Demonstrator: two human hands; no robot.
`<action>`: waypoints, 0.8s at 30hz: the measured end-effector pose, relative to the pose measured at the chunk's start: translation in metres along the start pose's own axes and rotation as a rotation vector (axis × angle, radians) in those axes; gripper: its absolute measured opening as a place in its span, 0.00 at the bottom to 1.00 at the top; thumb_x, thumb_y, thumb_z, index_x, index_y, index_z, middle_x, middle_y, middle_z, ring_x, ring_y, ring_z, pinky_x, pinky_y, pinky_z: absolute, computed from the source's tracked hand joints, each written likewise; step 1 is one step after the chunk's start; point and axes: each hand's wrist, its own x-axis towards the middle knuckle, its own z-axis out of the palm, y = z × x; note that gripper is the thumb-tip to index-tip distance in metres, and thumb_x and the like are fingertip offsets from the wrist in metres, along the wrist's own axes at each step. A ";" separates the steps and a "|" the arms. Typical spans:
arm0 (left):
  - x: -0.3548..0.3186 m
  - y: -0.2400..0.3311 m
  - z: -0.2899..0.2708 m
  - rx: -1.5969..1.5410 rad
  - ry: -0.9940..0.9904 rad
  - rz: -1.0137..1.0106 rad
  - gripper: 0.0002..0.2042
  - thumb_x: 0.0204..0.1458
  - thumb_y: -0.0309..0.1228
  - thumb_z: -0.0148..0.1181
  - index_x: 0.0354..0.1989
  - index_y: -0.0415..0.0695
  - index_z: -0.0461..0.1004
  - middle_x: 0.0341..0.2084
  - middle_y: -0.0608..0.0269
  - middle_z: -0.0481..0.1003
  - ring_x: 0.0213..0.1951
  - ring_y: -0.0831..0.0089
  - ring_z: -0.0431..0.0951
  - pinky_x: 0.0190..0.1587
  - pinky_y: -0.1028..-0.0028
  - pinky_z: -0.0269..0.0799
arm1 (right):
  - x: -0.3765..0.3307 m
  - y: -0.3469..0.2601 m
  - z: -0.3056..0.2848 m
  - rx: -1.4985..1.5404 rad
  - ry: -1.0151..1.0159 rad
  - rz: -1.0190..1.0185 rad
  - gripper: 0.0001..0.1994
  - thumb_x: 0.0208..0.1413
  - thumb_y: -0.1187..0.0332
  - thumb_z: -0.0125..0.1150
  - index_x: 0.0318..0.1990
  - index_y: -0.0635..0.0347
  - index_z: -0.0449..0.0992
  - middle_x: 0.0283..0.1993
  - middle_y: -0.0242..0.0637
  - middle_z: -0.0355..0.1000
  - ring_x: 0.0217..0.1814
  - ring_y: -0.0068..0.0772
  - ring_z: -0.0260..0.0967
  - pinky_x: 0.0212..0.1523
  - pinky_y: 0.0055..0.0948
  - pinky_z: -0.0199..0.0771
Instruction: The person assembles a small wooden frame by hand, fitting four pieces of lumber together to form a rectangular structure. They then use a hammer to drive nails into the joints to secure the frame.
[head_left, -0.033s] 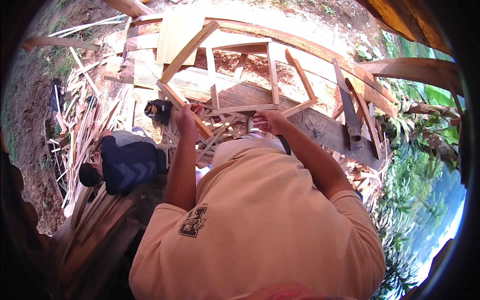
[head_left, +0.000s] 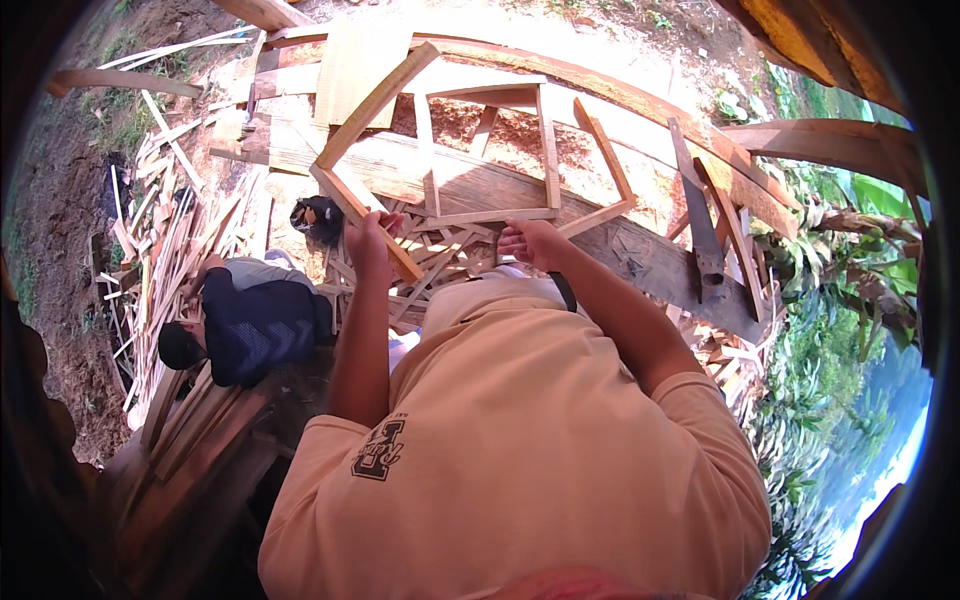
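The left hand [head_left: 368, 242] is closed around the lower arm of an angled wooden frame piece [head_left: 352, 125], gripping it just above where that arm ends among the loose slats [head_left: 440, 260]. The piece rises from the hand and bends back up toward the top of the view. The right hand [head_left: 533, 243] is clenched at the bottom rail of a square wooden frame [head_left: 548, 150] that stands tilted on the heavy plank [head_left: 640, 255]. It seems to pinch that rail, though the curled fingers hide what is in the grip, so I cannot tell for sure. The two views of this instant match: neither hand nor either frame has shifted, so both pieces sit steady in the hands. To the left, well apart, another person in a dark blue top [head_left: 258, 322] crouches beside a heap of wood offcuts [head_left: 165, 240]. A dark metal tool [head_left: 703, 245] lies on the plank to the right.
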 end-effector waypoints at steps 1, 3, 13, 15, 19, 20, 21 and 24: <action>-0.007 0.003 -0.009 0.018 0.015 0.012 0.10 0.59 0.20 0.51 0.48 0.33 0.63 0.34 0.52 0.75 0.33 0.63 0.82 0.45 0.63 0.87 | 0.018 0.000 0.012 0.066 0.032 0.018 0.23 0.70 0.51 0.57 0.57 0.63 0.70 0.45 0.46 0.79 0.42 0.38 0.83 0.25 0.24 0.79; -0.020 0.008 -0.029 0.060 0.044 0.033 0.12 0.59 0.20 0.51 0.50 0.33 0.63 0.34 0.52 0.74 0.33 0.64 0.82 0.46 0.62 0.86 | 0.046 0.002 0.036 0.202 0.096 0.059 0.25 0.69 0.49 0.57 0.59 0.62 0.67 0.47 0.47 0.79 0.40 0.38 0.83 0.19 0.22 0.75; -0.063 0.005 -0.086 0.130 0.136 -0.026 0.12 0.60 0.20 0.51 0.51 0.34 0.62 0.35 0.53 0.74 0.34 0.65 0.82 0.47 0.63 0.86 | 0.079 0.008 0.045 0.334 0.375 -0.106 0.17 0.68 0.52 0.58 0.47 0.58 0.71 0.38 0.44 0.78 0.27 0.31 0.78 0.13 0.20 0.59; -0.064 -0.003 -0.090 0.085 0.153 0.001 0.14 0.59 0.20 0.51 0.53 0.34 0.62 0.36 0.53 0.74 0.34 0.65 0.82 0.46 0.64 0.86 | 0.064 -0.002 0.039 0.264 0.394 -0.115 0.15 0.68 0.53 0.57 0.44 0.58 0.72 0.33 0.40 0.77 0.23 0.28 0.75 0.13 0.20 0.59; -0.052 -0.015 -0.089 0.060 0.132 -0.009 0.14 0.59 0.20 0.53 0.52 0.32 0.63 0.34 0.54 0.73 0.35 0.64 0.82 0.50 0.59 0.85 | 0.029 -0.020 0.025 0.112 0.375 -0.074 0.17 0.66 0.51 0.57 0.41 0.58 0.73 0.28 0.39 0.76 0.21 0.27 0.72 0.14 0.20 0.59; -0.050 -0.015 -0.086 0.056 0.122 -0.001 0.13 0.59 0.20 0.52 0.51 0.32 0.63 0.34 0.54 0.74 0.35 0.64 0.82 0.49 0.60 0.86 | 0.025 -0.023 0.020 0.093 0.366 -0.074 0.18 0.65 0.50 0.57 0.41 0.58 0.73 0.28 0.39 0.76 0.20 0.27 0.72 0.14 0.21 0.59; -0.047 -0.014 -0.084 0.052 0.112 0.007 0.12 0.59 0.20 0.52 0.50 0.32 0.64 0.34 0.53 0.74 0.34 0.64 0.82 0.47 0.61 0.86 | 0.021 -0.025 0.016 0.073 0.358 -0.074 0.18 0.65 0.50 0.57 0.41 0.58 0.73 0.28 0.39 0.76 0.20 0.27 0.72 0.14 0.21 0.60; -0.043 -0.011 -0.072 0.005 0.071 0.017 0.06 0.60 0.21 0.51 0.42 0.32 0.65 0.33 0.51 0.75 0.33 0.62 0.83 0.44 0.62 0.87 | 0.004 -0.029 0.018 0.000 0.371 -0.110 0.19 0.65 0.49 0.57 0.43 0.57 0.73 0.28 0.39 0.77 0.19 0.27 0.71 0.14 0.23 0.59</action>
